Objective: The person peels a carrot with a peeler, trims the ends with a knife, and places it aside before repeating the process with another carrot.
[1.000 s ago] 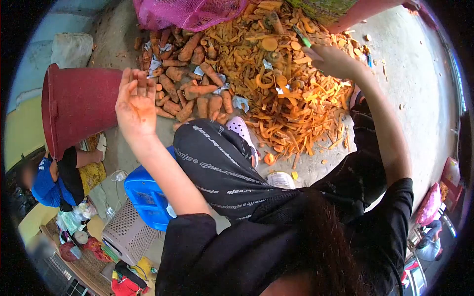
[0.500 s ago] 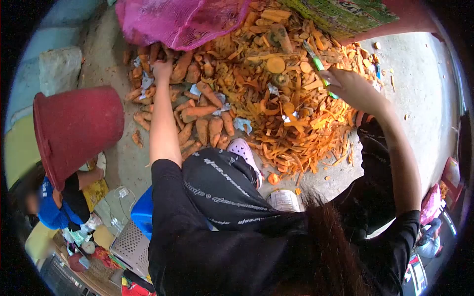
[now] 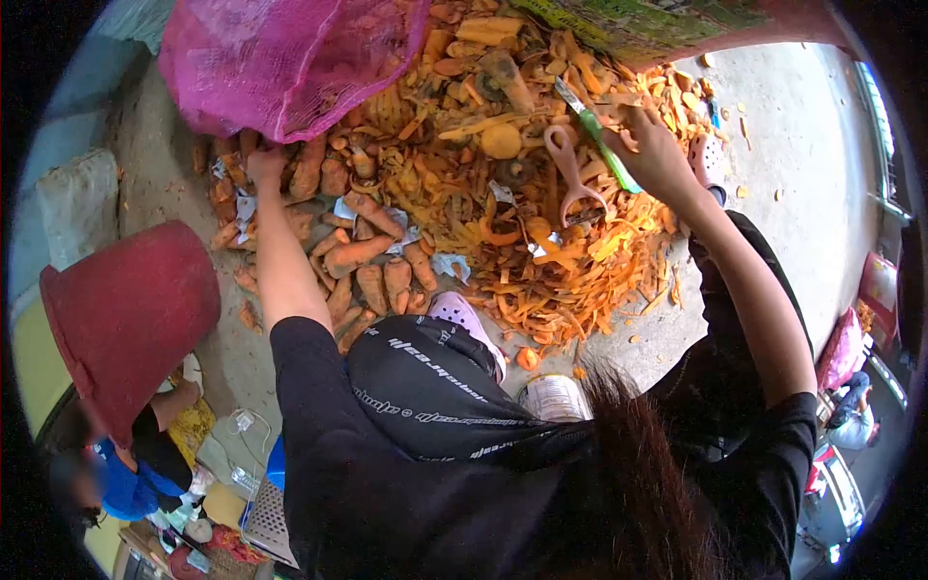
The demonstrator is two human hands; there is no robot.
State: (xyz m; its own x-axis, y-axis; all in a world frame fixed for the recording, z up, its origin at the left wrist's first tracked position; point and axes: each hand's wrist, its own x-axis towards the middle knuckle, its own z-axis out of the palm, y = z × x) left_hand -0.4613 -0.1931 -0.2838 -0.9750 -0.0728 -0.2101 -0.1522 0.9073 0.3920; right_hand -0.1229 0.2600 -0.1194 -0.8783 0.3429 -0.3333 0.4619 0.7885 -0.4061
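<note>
My left hand (image 3: pixel 265 166) reaches down among unpeeled carrots (image 3: pixel 371 286) at the lower edge of a pink mesh bag (image 3: pixel 280 68). Its fingers are mostly hidden there, so their grip does not show. Over the heap of orange peelings (image 3: pixel 565 300), my right hand (image 3: pixel 657 159) is closed on a knife (image 3: pixel 604 145) with a green handle, its blade pointing up and left. Just left of that handle, a pale pink peeler (image 3: pixel 568 174) lies on the peelings. Scraps of paper (image 3: pixel 450 266) are scattered between the carrots.
A dark red bucket (image 3: pixel 135 319) is at the left, with a person in blue (image 3: pixel 145 488) beyond it. A white tub (image 3: pixel 554 397) stands near my legs. A green printed sack (image 3: pixel 648 29) borders the heap's far side. Concrete floor (image 3: pixel 783 155) extends to the right.
The view has shifted, moving most things leftward and slightly down. The pink peeler now shows on the peelings, where it was not visible before. The knife remains in my right hand.
</note>
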